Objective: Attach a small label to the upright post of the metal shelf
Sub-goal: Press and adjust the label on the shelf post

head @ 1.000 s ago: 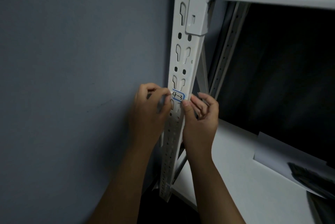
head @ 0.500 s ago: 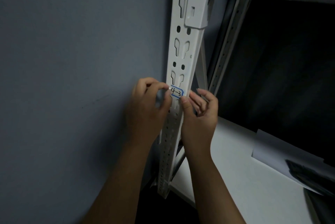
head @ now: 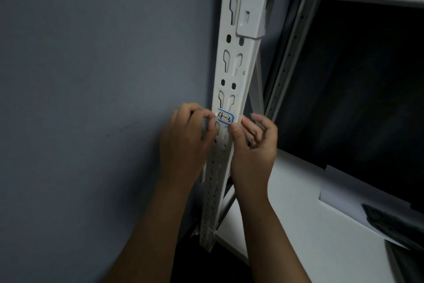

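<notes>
Both forearms reach up from the near edge toward the white upright post [head: 238, 65] of the metal shelf, one on each side of it. The small label [head: 225, 117], white with a blue border and "4-3" handwritten in black, lies across the front face of the post, just below a pair of keyhole slots.

The left hand [head: 185, 143] sits to the left of the post with its back to the camera, fingers curled; its thumb and forefinger meet at the label's left end and appear to pinch it. The right hand [head: 253, 145] is on the right of the post, thumb pointing up with its tip pressed at the label's lower right corner, the other fingers loosely bent and spread behind the post's right edge, holding nothing.

A grey wall [head: 91, 76] stands left of the post. A white shelf board [head: 298, 225] lies lower right, with a pale sheet [head: 344, 193] on it.
</notes>
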Available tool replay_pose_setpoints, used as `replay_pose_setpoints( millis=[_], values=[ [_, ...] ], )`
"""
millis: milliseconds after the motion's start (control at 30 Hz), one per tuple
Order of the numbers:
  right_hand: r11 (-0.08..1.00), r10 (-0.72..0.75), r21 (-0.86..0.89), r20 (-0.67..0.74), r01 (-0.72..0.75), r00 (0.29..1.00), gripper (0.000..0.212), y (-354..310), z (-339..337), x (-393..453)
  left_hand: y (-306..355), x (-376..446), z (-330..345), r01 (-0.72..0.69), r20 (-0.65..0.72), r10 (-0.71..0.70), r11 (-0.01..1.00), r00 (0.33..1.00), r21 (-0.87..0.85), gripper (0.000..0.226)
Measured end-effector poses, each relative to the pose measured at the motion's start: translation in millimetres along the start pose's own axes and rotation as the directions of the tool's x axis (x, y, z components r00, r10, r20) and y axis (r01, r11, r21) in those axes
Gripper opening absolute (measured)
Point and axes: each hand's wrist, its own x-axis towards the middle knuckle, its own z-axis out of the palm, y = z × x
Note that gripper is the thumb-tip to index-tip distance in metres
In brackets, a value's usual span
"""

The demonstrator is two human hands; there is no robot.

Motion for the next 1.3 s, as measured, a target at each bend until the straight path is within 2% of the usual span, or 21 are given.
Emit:
replay_pose_setpoints(
  millis=[233,667,833,933,1000,1133,1300],
  values=[
    [1.000,-0.007,-0.016,-0.013,0.006,1.000,0.036,2,0,0,-3,-2,-3,-0.009,0.022,0.009,1.000,1.000,-0.015,0.024],
    [0.999,-0.021,-0.027,-0.009,0.020,1.000,0.035,3,-1,0,-2,-6,-3,0.003,0.053,-0.002,1.000,0.999,-0.013,0.019],
    [0.999,-0.018,-0.048,0.023,0.019,1.000,0.035,1,-4,-1,-3,-10,-10,-0.022,0.055,0.023,1.000,0.998,-0.022,0.023],
    [0.998,-0.019,-0.064,0.071,0.024,0.997,0.028,-1,-9,-6,-2,-13,-15,-0.026,0.065,0.028,0.999,0.997,-0.030,0.024],
    [0.995,-0.030,-0.095,0.102,0.039,0.994,0.023,-3,-12,-11,-1,-13,-17,0.032,0.088,-0.022,0.994,0.996,-0.106,0.025],
    [0.982,-0.087,-0.163,0.027,0.090,0.996,0.015,-14,-15,-21,7,-11,-26,0.240,0.185,-0.182,0.901,0.966,-0.361,0.009],
    [0.978,-0.062,-0.194,0.110,0.082,0.992,0.014,-28,-15,-29,16,-13,-40,0.307,0.286,-0.192,0.844,0.939,-0.441,0.007]
  ],
)
